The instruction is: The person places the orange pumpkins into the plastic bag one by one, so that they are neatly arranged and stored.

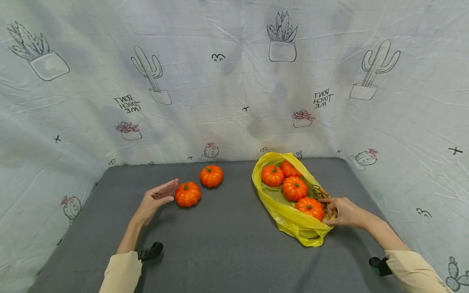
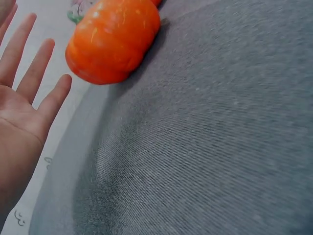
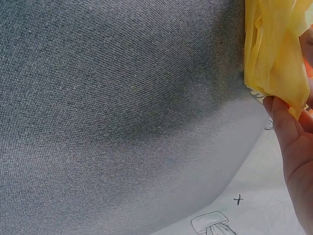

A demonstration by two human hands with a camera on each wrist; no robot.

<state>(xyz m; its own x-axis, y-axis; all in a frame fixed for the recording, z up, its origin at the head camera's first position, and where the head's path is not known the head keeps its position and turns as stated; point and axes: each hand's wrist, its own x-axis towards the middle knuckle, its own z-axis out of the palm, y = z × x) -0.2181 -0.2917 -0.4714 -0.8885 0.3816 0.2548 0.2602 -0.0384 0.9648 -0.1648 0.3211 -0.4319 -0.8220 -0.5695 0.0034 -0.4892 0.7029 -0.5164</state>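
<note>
Two hands: left hand [image 1: 155, 200] flat-fingered beside a pumpkin [image 1: 187, 194], right hand [image 1: 342, 211] pinching the yellow bag [image 1: 293, 221].

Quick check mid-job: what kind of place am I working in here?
Likely a staged recording booth, not a kitchen: a grey cloth table, a cactus-print sheet hung round it, and small orange pumpkins with a yellow plastic bag.

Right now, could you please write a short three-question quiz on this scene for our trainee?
1. How many pumpkins lie in the yellow bag?
2. True or false: the left hand grips the nearest pumpkin.
3. What does the right hand pinch? A) a pumpkin stem B) the bag's edge C) the backdrop cloth

Key:
1. Four.
2. False: the fingers are straight, beside it.
3. B.
</note>
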